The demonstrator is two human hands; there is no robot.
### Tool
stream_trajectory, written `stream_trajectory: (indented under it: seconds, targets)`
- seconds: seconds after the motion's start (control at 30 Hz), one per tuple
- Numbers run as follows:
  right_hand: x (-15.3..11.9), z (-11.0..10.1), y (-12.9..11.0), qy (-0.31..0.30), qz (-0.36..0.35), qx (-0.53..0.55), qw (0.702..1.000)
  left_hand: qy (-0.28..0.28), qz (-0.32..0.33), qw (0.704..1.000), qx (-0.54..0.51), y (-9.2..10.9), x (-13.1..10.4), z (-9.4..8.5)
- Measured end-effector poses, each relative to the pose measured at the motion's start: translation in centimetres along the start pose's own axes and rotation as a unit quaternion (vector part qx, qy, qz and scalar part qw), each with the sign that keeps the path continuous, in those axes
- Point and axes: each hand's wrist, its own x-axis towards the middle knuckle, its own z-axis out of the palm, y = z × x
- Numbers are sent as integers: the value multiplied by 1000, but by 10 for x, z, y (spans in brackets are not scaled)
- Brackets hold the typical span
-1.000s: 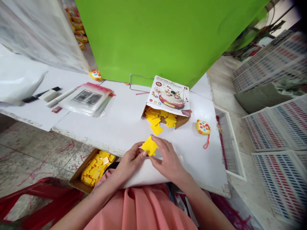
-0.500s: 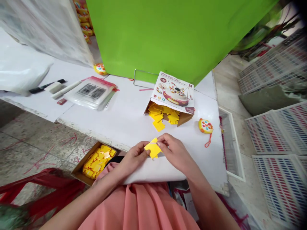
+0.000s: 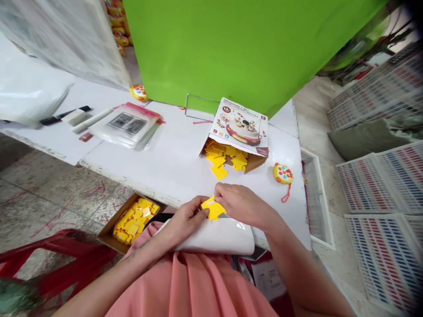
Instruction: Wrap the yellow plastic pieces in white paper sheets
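A small flat yellow plastic piece (image 3: 214, 210), with a pale strip near its upper edge, is held over the table's front edge. My left hand (image 3: 190, 216) pinches its left side between thumb and fingers. My right hand (image 3: 236, 200) is closed at its upper right edge, and the curled fingers partly hide that corner. Just beyond my hands, an open printed carton (image 3: 243, 123) lies on its side with several similar yellow pieces (image 3: 218, 159) spilling from its mouth. Below the table at the left, a cardboard box (image 3: 107, 231) is full of yellow pieces.
A yellow button toy (image 3: 283, 173) with an orange loop lies to the right. Clear plastic bags (image 3: 124, 127), a white marker (image 3: 94, 119) and a black one (image 3: 54, 118) lie left. A green panel (image 3: 224, 48) stands behind; plastic crates (image 3: 376, 246) line the right.
My right hand has curled its fingers more and turned over the upper edge of the yellow piece. The left hand still pinches the piece, which has tilted slightly.
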Motion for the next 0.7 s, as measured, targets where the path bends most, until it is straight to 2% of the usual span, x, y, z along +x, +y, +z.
stream_trajectory:
  seconds: [0.37, 0.7]
  targets:
    - [1, 0, -1, -12, -6, -40, 999, -4, -2, 1000, -3, 9, -3, -1]
    - [1, 1, -4, -3, -5, -55, 998, 30, -13, 999, 19, 15, -3, 2]
